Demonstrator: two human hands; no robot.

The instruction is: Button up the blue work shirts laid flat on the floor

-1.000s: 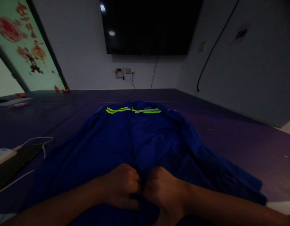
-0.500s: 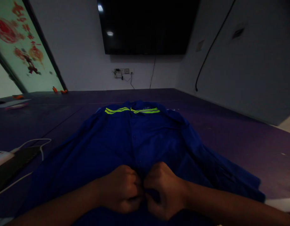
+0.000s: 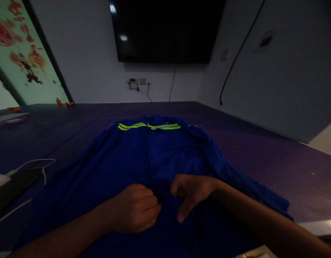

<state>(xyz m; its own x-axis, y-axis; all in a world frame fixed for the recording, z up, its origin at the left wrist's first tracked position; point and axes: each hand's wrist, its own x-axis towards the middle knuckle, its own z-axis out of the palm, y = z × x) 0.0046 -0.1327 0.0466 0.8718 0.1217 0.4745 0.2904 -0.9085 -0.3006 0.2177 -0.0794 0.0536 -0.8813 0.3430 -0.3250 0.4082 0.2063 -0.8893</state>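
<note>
A blue work jacket [image 3: 127, 154] with yellow-green reflective stripes across its chest lies spread out, collar at the far end. Its buttoned front [image 3: 151, 156] runs down the middle towards my hands. My left hand [image 3: 137, 208] is closed in a fist on the jacket's lower front, left of centre, gripping the cloth; its fingertips are hidden. To its right, my right hand [image 3: 193, 193] is just over the fabric, with its thumb spread away from its curled fingers and nothing between them.
The jacket lies on a dark purple surface [image 3: 251, 150]. At left are a dark phone-like slab [image 3: 18, 186], a white charger [image 3: 0, 181] and a white cable [image 3: 48, 165]. A large black screen [image 3: 168, 32] hangs on the wall ahead, above sockets [image 3: 140, 82].
My right hand has drawn away from my left to the right, its thumb and fingers parting. My left hand stays closed, shifted slightly left and up.
</note>
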